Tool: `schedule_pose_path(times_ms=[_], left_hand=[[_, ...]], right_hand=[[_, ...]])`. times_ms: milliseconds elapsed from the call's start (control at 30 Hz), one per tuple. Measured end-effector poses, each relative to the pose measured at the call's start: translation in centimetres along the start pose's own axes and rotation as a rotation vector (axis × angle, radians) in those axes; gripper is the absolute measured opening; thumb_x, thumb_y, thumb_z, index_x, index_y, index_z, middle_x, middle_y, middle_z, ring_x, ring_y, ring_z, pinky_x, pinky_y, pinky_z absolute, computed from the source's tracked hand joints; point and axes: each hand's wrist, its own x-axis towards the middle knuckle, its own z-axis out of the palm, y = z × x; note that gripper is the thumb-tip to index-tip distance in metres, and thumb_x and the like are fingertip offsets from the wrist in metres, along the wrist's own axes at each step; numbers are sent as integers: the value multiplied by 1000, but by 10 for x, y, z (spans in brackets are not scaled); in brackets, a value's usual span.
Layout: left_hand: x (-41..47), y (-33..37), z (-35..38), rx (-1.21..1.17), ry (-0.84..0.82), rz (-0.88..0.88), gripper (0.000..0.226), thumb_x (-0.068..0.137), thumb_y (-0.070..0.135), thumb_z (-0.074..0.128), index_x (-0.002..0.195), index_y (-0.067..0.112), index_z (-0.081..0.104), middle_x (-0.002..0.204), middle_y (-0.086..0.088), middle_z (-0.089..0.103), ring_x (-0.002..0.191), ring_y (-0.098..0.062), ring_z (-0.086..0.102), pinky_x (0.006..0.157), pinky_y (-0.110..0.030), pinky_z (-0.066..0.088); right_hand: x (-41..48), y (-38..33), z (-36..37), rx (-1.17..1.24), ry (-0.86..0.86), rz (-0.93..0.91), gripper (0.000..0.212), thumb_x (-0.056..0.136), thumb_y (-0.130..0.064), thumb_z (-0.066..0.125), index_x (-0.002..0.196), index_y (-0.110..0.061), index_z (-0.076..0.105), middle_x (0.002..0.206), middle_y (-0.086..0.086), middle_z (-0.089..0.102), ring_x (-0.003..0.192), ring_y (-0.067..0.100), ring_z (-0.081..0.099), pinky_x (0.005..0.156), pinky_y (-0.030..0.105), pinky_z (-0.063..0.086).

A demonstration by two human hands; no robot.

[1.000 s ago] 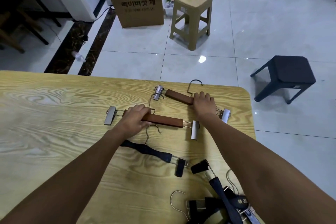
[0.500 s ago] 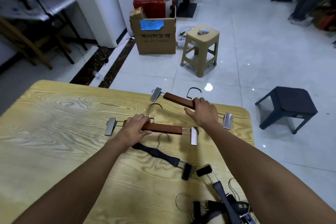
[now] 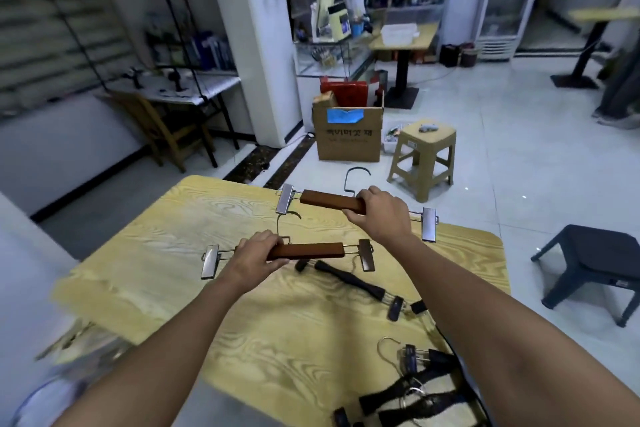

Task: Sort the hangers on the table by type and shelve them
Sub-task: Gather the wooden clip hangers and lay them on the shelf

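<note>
Gripping one wooden hanger in each fist, you had already made the sort plain. Your left hand [image 3: 256,255] was wrapped around the bar of the nearer wooden hanger [image 3: 304,251], just left of its middle, and your right hand [image 3: 382,215] was wrapped around the bar of the farther wooden hanger [image 3: 330,201], just right of its hook. You held both by the wood, probably because the bar gave a firm hold and left the metal clips hanging free at each end. Both looked raised clear of the table [image 3: 156,253], though I could not be certain from this angle. You kept your hands apart, one bar ahead of the other, so the clips would not tangle.

Just below your left hand a black hanger [image 3: 349,279] lay flat on the table, left behind as the other type. Nearer your right elbow, more black hangers [image 3: 415,388] lay heaped at the table's corner. Beyond your right hand stood a tan stool [image 3: 424,156] and a cardboard box [image 3: 349,139]. No shelf for them was clear.
</note>
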Motion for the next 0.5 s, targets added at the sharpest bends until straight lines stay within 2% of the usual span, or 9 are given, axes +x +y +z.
schedule_pose_path(times_ms=[200,400,500], left_hand=[[-75,-14,-43,64,73,-98,27,87,35,62,109,21,54,103,6,52,103,-15,47,82,-28,27],[-136,-28,-84,133,169,-214,24,86,36,62,105,24,55,95,12,46,101,-15,48,79,-28,26],[-165,-31,-104,164,207,-294,27,86,37,62,107,23,55,99,10,49,104,-16,48,81,-28,27]], right_hand=[[-24,-65,-27,83,62,-110,47,86,-58,52,108,-18,62,98,-1,61,89,21,61,71,36,50],[-34,-140,-42,158,98,-274,46,85,-59,52,108,-21,63,97,-3,61,89,20,60,70,33,45],[-37,-176,-51,187,113,-361,47,84,-60,50,108,-22,63,97,-4,62,88,19,61,70,33,47]])
